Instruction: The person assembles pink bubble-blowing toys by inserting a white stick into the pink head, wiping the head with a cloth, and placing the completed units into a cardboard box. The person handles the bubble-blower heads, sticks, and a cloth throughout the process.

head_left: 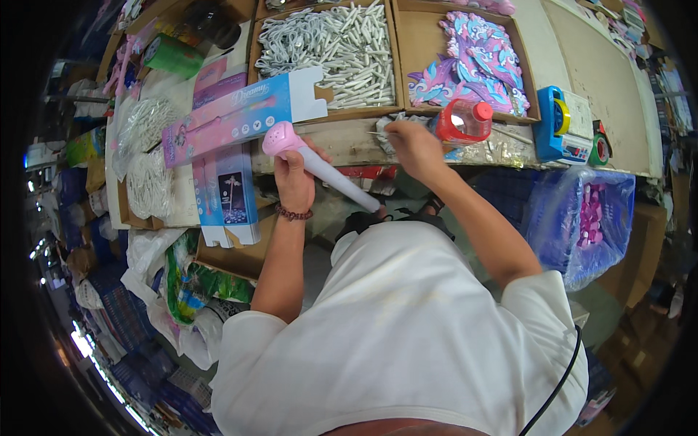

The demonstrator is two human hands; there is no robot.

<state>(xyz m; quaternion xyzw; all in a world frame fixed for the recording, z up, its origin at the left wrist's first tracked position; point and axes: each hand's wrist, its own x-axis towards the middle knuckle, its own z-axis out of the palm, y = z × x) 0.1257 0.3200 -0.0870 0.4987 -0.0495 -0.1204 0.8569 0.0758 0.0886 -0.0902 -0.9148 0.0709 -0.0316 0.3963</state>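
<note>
My left hand (294, 178) is closed round the pink neck of a toy wand (338, 182). The wand's pink head has small dark holes, and its translucent white tube slants down to the right. At the table's front edge my right hand (416, 149) pinches what looks like a thin pale stick (375, 133), mostly hidden by the fingers. Beneath those fingertips lies a crumpled greyish cloth (389, 145). Just right of this hand stands a clear bottle (462, 120) with a red cap and red lower part.
Blue and pink printed boxes (225, 120) lie at the left. Behind are a carton of white sticks and cords (349, 54) and one of pink-blue wing-like pieces (483, 62). A blue tape dispenser (550, 134) stands right, above a plastic-lined blue crate (534, 240).
</note>
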